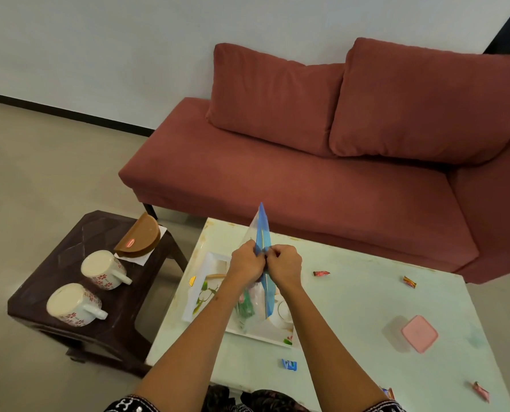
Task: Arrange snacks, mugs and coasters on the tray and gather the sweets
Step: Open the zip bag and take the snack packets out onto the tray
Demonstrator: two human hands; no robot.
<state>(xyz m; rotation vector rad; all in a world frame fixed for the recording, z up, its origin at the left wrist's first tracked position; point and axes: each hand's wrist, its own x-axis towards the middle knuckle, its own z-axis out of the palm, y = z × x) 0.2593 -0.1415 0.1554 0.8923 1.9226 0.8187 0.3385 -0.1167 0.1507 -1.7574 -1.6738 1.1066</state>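
Above the white floral tray (204, 288) I hold a clear snack bag with a blue zip strip (262, 230). My left hand (245, 262) and my right hand (284, 264) both pinch that strip, close together, and the bag hangs down over the tray. Two floral mugs (103, 269) (73, 304) lie on their sides on the dark side table (54, 263). Brown coasters (140, 237) lean there on a white napkin. Wrapped sweets lie scattered on the pale green table: a red sweet (321, 273), an orange sweet (410, 282), a blue sweet (289, 364) and a pink sweet (481, 391).
A pink-lidded plastic box (419, 333) sits on the right of the green table (352, 307). A red sofa (307, 173) runs along the table's far side. The side table stands left of the green table, across a narrow gap.
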